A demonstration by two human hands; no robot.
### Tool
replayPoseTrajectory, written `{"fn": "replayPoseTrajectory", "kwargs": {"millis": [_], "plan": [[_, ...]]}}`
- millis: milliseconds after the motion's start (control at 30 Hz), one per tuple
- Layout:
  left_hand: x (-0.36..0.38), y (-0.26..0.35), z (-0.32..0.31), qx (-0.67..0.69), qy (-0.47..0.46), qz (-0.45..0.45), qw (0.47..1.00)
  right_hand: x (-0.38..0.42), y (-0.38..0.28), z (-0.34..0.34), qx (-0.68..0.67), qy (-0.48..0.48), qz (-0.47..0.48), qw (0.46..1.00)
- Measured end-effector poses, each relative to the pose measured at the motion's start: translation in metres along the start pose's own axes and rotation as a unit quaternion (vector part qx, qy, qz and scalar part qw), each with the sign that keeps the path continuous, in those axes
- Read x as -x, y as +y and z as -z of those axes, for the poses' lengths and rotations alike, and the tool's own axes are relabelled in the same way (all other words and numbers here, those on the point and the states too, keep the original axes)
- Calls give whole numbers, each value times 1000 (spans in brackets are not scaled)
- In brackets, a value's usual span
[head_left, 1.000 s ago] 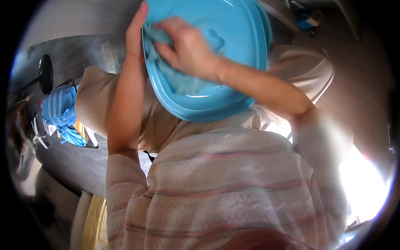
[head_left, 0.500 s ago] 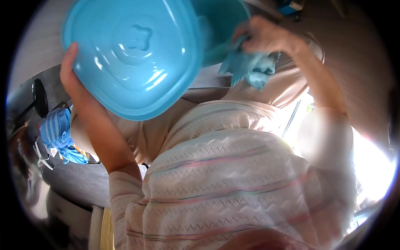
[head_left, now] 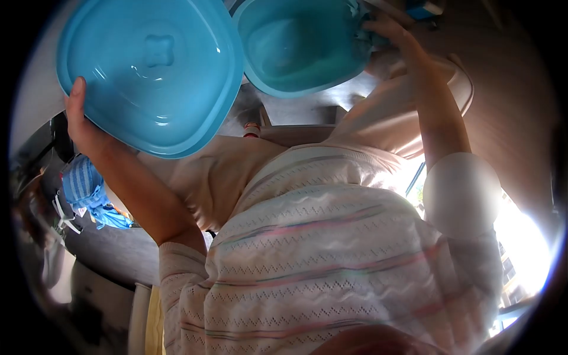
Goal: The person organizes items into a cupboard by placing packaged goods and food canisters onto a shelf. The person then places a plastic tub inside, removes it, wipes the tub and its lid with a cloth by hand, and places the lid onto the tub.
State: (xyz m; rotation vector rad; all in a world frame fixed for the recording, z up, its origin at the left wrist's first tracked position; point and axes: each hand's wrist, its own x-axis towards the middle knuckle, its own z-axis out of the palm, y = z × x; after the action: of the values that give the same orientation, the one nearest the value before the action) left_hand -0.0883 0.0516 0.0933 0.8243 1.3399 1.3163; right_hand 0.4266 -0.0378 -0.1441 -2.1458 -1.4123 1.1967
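A glossy light-blue lid (head_left: 183,89), squarish with rounded corners and a small clover-shaped mark, is tilted up at the upper left. My left hand (head_left: 83,121) grips its left edge, thumb visible and the other fingers hidden behind it. Right of the lid is a teal plastic tub (head_left: 296,83), its open mouth facing me. At the tub's right rim my right hand (head_left: 387,29) has its fingers bent around a crumpled teal cloth (head_left: 360,26). That area is dim and partly blurred.
My legs in beige trousers (head_left: 390,112) are spread below the tub. A blue striped cloth bundle (head_left: 86,180) lies at the left. A red-and-white object (head_left: 252,129) shows between lid and tub. A blue box (head_left: 423,10) sits at the top right.
The lid has moved left and slightly up, uncovering more of the tub. My right hand has carried the cloth up and right, from in front of the tub to its right rim.
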Motion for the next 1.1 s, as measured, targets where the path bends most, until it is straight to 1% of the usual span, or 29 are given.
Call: {"fn": "replayPoseTrajectory", "kwargs": {"millis": [33,67,133,167,233,367,433,467,533,600,633,700,733,767,833,900,933,967,1000,1067,1100], "plan": [[-4,0,5,4,-13,6,1000,7,-7,-8,-35,-2,-30,999],[-6,0,9,9,-27,12,1000,17,-20,-14,-32,-10,-68,997],[-1,1,2,-9,-6,-8,1000,34,-54,-21,-23,-25,-143,989],[1,1,-1,-18,4,-19,1000,35,-56,-28,-16,-27,-119,992],[3,1,-2,-24,-30,-35,999,38,-57,-42,-2,-31,-69,997],[4,8,9,-61,-73,-61,994,49,-93,-38,-27,-39,-78,996],[2,12,19,-78,24,-69,994,55,-100,-20,-11,-28,-76,997],[0,15,27,-84,74,-72,991,61,-105,-8,-25,-22,-42,999],[-8,16,51,16,47,-52,997,79,-116,20,-53,-9,28,998],[-18,15,81,116,17,-32,993,99,-130,42,-121,26,66,990],[-25,14,95,171,-32,-30,984,108,-135,54,-156,45,84,983],[-34,16,114,231,-159,13,960,124,-131,92,-84,40,49,994],[-35,15,117,218,-166,23,962,130,-131,107,-49,39,32,998],[-33,16,115,204,-173,32,963,141,-140,114,-71,62,40,995],[-5,19,75,92,-72,29,993,167,-155,123,-117,108,57,986],[24,19,23,-1,-122,-28,992,181,-148,140,-93,143,59,984],[29,18,9,-49,-146,-57,986,188,-143,147,-83,159,59,982],[16,10,11,-73,-189,-37,979,194,-141,154,-92,153,43,983],[7,4,7,-98,-232,-18,968,200,-144,153,-108,158,50,980],[11,-10,-8,-89,-241,-5,966,210,-149,145,-143,166,66,973],[12,-15,-14,-76,-265,-11,961,211,-147,143,-149,153,76,974]]}}
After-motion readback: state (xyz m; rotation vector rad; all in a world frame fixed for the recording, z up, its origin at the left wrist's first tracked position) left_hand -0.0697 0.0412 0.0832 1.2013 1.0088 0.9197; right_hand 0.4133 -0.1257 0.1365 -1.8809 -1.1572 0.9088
